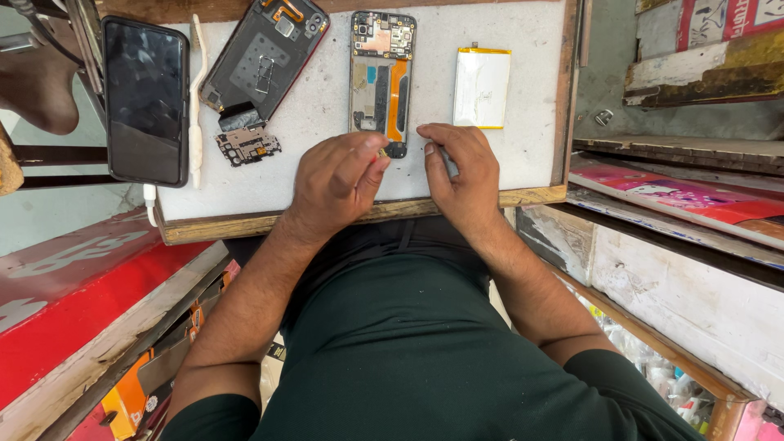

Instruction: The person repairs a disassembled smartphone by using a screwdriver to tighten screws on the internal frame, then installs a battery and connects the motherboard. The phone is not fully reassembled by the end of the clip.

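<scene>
Both hands meet at the near end of the opened phone frame (381,82), which lies upright on the white work mat (327,175) with its circuit board at the far end and an orange flex strip running down its middle. The left hand (335,181) is curled, thumb and forefinger pinched together on something tiny and reddish at the frame's lower edge; what it is cannot be made out. The right hand (459,167) sits just beside it, fingers bent inward around a thin grey tool, its tip hidden.

By the look of it, the step in hand is fine work at the bottom of the frame, seating or freeing a small part. A next move would call for a steady pinch and a light touch, since the flex strip lies close by and could be nicked.

Just right of the frame lies a white battery (482,87) with a yellow edge. To the left rest a red-rimmed back cover (263,59), tilted, with a loose small board (247,146) below it. Farther left, a dark-screened phone (146,100) overhangs the mat's edge, a white spudger-like stick (196,102) alongside it.
</scene>
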